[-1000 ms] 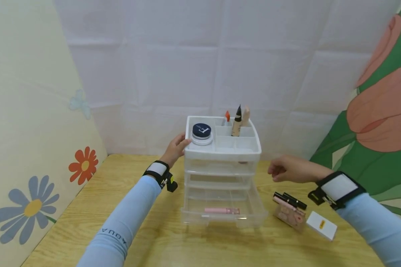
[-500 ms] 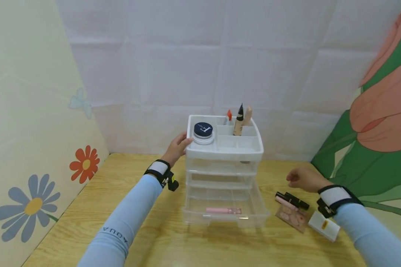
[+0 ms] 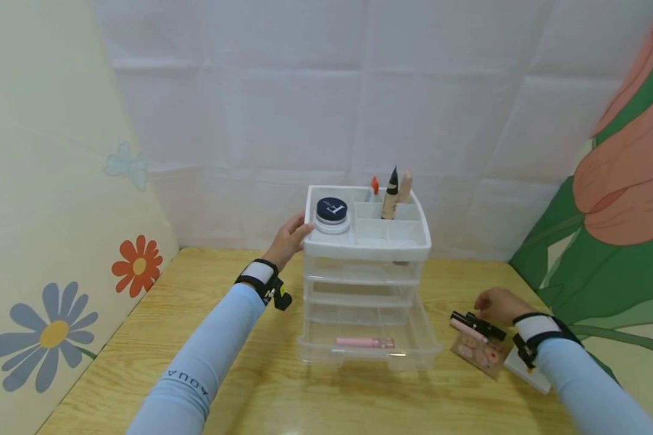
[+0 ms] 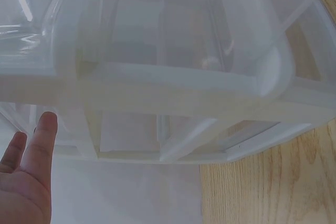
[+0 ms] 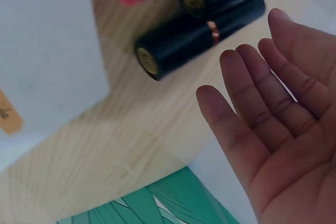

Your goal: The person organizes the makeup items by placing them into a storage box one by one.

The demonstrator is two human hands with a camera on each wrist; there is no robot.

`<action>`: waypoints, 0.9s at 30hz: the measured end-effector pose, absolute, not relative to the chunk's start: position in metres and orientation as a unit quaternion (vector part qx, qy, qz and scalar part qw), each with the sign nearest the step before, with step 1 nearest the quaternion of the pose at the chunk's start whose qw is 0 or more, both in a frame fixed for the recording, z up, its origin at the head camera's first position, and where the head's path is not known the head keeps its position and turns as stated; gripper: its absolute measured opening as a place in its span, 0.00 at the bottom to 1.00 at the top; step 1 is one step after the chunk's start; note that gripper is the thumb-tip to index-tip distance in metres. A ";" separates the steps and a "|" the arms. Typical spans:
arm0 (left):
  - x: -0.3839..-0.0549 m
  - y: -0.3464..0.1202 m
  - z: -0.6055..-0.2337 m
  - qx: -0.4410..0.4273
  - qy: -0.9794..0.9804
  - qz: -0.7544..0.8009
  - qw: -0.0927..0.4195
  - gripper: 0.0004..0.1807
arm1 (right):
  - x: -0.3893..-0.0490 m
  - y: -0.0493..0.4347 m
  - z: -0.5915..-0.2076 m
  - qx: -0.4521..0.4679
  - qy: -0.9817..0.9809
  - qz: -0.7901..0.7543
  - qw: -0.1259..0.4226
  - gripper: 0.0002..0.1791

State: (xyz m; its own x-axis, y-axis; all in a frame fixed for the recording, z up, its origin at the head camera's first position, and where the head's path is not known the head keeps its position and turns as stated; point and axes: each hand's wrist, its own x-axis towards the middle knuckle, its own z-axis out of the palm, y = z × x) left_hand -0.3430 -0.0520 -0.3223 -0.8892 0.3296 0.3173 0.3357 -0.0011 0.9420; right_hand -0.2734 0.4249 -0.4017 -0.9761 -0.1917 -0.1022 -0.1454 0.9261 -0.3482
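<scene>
2 black tubes [image 5: 191,40], narrow gap, right hand [image 3: 497,306]; left hand [image 3: 286,243] at organizer [image 3: 367,251] edge.

Organizer [image 3: 367,252] and cosmetics [image 3: 476,353] on wood-grain table [image 3: 272,393]

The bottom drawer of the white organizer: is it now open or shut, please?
Open. In the head view, the bottom drawer sticks out in front of the organizer, and a pink tube is visible inside.

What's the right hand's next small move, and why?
Probably pinch the nearer copper-banded black cylindrical tube: the right hand holds nothing, its fingers just short of the tube, while the left hand touches the white plastic drawer organizer, whose clear bottom drawer stands pulled out.
</scene>
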 end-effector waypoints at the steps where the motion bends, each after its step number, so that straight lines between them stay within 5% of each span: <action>1: -0.343 -0.052 -0.322 -0.236 -0.707 -0.667 0.003 0.32 | -0.274 0.426 -0.404 -0.081 0.979 -0.173 0.071 0.09; 27: -0.340 -0.053 -0.320 -0.225 -0.713 -0.664 -0.001 0.32 | -0.288 0.433 -0.431 -0.035 0.978 -0.178 0.101 0.08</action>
